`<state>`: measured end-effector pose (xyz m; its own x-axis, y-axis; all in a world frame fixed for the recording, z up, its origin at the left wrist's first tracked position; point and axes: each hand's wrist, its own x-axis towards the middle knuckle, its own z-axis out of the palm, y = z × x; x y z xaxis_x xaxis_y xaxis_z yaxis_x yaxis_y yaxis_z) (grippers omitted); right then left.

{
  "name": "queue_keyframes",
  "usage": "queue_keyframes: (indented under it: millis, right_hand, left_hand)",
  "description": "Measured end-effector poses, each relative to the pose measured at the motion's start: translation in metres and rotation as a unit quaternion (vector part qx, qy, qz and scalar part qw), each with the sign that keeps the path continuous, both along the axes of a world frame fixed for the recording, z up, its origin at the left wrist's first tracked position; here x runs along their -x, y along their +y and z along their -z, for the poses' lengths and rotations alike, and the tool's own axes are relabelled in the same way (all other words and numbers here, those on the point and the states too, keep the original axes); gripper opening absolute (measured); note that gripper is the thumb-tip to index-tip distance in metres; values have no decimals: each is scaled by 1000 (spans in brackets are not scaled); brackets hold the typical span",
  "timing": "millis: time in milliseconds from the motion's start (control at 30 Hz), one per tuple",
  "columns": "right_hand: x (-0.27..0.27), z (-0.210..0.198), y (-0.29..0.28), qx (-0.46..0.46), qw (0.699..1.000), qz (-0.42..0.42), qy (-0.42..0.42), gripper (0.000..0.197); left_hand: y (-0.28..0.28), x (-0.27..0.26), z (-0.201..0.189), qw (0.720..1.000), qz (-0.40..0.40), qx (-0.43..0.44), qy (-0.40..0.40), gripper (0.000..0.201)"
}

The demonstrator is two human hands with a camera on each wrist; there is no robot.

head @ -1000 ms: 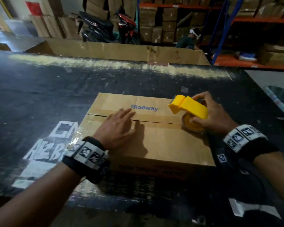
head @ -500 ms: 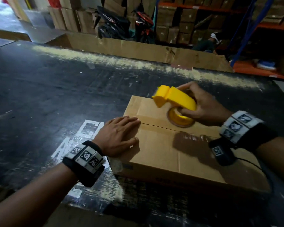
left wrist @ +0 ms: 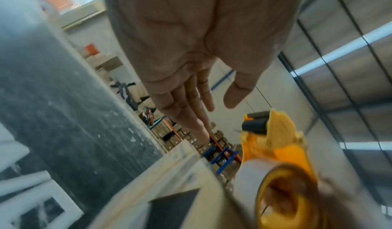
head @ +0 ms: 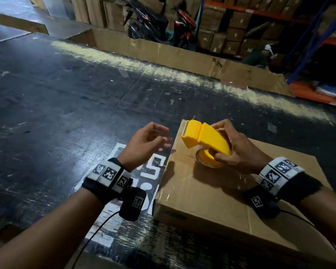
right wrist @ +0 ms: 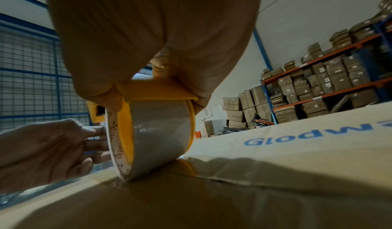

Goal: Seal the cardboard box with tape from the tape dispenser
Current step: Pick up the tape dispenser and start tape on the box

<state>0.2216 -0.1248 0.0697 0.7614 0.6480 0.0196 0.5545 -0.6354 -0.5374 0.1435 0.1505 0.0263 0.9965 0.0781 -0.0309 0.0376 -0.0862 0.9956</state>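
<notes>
A brown cardboard box (head: pixel 211 200) lies flat on the black table, flaps closed, with a seam running along its top. My right hand (head: pixel 221 141) grips the yellow tape dispenser (head: pixel 194 136), and its tape roll (right wrist: pixel 161 135) touches the box top (right wrist: pixel 275 190) on the seam near the left end. The toothed blade end points up and away, over the box's far left corner. My left hand (head: pixel 164 137) hovers in the air just left of the box. Its fingers are relaxed and hold nothing, as the left wrist view shows (left wrist: pixel 216 113).
The black table (head: pixel 66 113) has white painted marks (head: pixel 153 169) beside the box. A large open cardboard bin (head: pixel 163 53) stands behind the far edge. Beyond it are motorbikes (head: pixel 149 22), shelves of boxes (head: pixel 231 26) and a seated person (head: pixel 258 57).
My right hand has run the dispenser leftward along the seam to the box's left end. My left hand has lifted off the box top and now hangs beside the left edge.
</notes>
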Motion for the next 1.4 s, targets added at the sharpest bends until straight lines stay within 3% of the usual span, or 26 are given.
queue_keyframes:
  millis: [100, 200, 433, 567, 733, 866, 1066, 1166, 1400]
  right_hand:
    - [1, 0, 1, 2, 1000, -1, 1, 72]
    - [1, -1, 1, 8, 1000, 0, 0, 73]
    - [1, -1, 4, 15, 1000, -8, -14, 74]
    - [1, 1, 6, -4, 999, -39, -26, 88]
    - [6, -9, 9, 38, 996, -76, -38, 70]
    - [3, -18, 8, 70, 989, -120, -54, 71]
    - [4, -7, 12, 50, 991, -116, -49, 69]
    - [6, 0, 6, 18, 995, -88, -42, 66]
    - [8, 8, -4, -7, 997, -66, -33, 72]
  left_hand:
    - [-8, -11, -12, 982, 26, 167, 86, 28]
    - [-16, -19, -14, 964, 54, 233, 116, 29]
    - [-19, -24, -18, 975, 10, 210, 75, 28]
    - [-16, -22, -22, 978, -4, 193, 79, 33]
    - [-8, -19, -18, 988, -15, 139, 65, 35]
    - [-6, -13, -8, 993, -2, 95, 73, 35]
    - [-10, -18, 4, 997, -62, 32, 24, 24]
    - [-11, -21, -3, 998, -48, 40, 17, 25]
    - [-18, -29, -14, 986, -27, 150, 63, 28]
